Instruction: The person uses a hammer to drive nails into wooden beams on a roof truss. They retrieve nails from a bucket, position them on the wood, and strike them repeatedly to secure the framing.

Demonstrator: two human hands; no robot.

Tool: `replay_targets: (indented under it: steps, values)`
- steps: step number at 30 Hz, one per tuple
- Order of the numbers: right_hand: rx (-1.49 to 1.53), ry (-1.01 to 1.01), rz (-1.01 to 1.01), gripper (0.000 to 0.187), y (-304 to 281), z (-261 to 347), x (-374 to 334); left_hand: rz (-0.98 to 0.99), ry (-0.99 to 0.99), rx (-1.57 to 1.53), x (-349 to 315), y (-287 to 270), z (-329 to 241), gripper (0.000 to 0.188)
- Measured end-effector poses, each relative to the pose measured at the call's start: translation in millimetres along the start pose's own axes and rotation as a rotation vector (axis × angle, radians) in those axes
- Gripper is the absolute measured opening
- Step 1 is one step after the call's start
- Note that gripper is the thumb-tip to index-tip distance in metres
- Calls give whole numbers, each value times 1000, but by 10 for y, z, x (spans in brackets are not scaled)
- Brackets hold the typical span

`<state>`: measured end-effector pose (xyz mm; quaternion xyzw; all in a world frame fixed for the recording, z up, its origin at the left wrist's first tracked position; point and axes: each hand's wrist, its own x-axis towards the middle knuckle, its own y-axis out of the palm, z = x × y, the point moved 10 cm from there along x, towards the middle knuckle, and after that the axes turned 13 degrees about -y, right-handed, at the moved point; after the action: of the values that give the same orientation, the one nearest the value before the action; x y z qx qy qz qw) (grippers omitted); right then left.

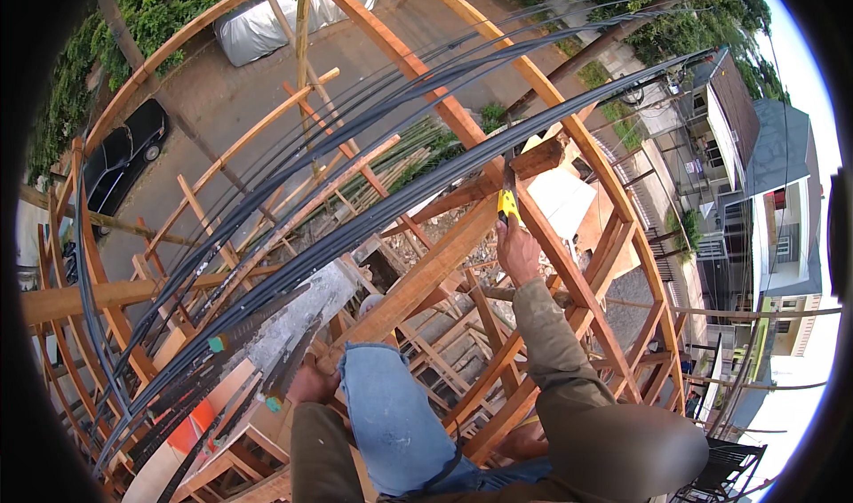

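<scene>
— While you look down through open timber framing [562,259], your right hand [518,252] is wrapped around the yellow-and-black handle of a bladed tool [507,205]. Where does that tool sit?

— Just right of centre and a little above the middle. Its narrow dark blade points away from you, beside a place where timbers cross.

— And your left hand [314,380]?

— It is lower and to the left, at the near end of a broad brown beam [426,274], just beside your jeans-covered knee [382,410]. The fingers are partly hidden, so I cannot tell whether they grip the wood.

— What runs between your hands?

— That same beam, slanting from your left hand up toward the tool. A thick bundle of black cables [462,161] crosses your view from lower left to upper right.

— And farther off?

— Below you lies a street [231,94], with a silver-covered car [258,34] near the top and a dark car [124,161] at left. Houses [786,147] stand along the right.
</scene>
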<state>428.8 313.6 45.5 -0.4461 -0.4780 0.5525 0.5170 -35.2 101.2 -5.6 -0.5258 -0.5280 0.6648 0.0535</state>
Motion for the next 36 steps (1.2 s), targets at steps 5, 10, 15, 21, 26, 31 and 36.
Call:
replay_targets:
  steps: [5,10,15,21,26,31,36]
  values:
    - [42,57,80,39,26,-45,84,-218,79,95,121,122,157,65]
    - [25,103,95,39,-316,-204,-179,-363,187,106,39,116,-62,45]
    - [111,98,95,39,-532,144,-1496,-322,204,151,130,219,117,51]
    - [91,93,147,40,-452,93,-1692,-276,125,169,126,202,191,73]
    - [23,52,32,45,-185,-747,250,-260,176,123,64,257,-20,78]
    - [139,80,75,39,-59,-312,-549,-171,110,163,246,240,78,71]
    - [110,37,42,45,-255,-74,-1268,-120,-17,205,129,198,257,66]
